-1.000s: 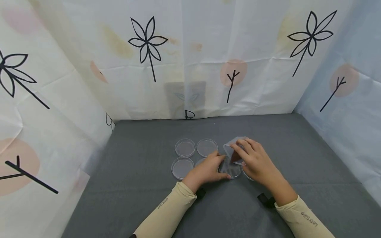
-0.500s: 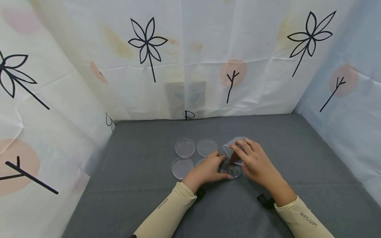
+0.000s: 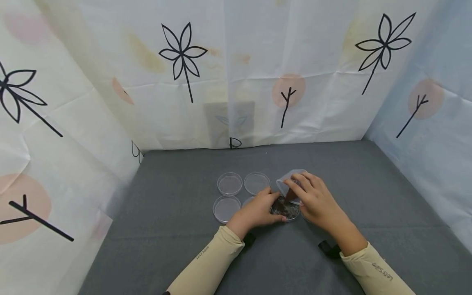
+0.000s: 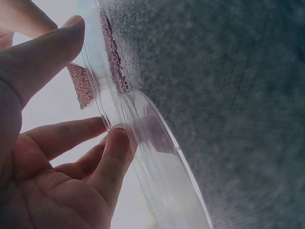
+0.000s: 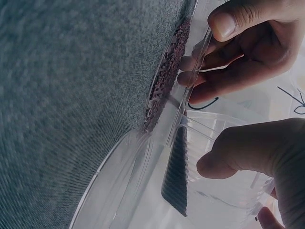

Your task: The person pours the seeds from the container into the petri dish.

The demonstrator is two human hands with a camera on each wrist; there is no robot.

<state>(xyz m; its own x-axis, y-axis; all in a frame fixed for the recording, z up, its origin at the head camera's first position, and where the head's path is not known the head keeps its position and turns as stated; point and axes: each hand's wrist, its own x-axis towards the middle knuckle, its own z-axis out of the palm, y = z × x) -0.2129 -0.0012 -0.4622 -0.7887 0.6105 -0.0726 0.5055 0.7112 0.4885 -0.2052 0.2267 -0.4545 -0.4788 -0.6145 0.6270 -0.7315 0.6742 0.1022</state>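
Observation:
In the head view, a clear petri dish [image 3: 291,220] stands on the grey cloth, and my left hand [image 3: 256,209] grips its rim between thumb and fingers. My right hand [image 3: 318,200] holds a clear plastic cup [image 3: 282,183] tilted, with its mouth over the dish. Brown granules [image 5: 177,167] lie against the cup's low side. More granules [image 4: 113,57] cover the floor of the dish in the left wrist view, and they show through its wall in the right wrist view. Part of the cup is hidden behind my right fingers.
Several petri dishes stand close by: one at back left [image 3: 229,183], one at back middle [image 3: 257,183], one at front left [image 3: 226,209]. My hands partly cover others. Patterned white curtains [image 3: 258,49] enclose the grey cloth [image 3: 177,196] at back and sides.
Dark brown granules have spread and thickened in the dish under the cup, and the amount seen in the cup has shrunk. Both hands have stayed almost in place.

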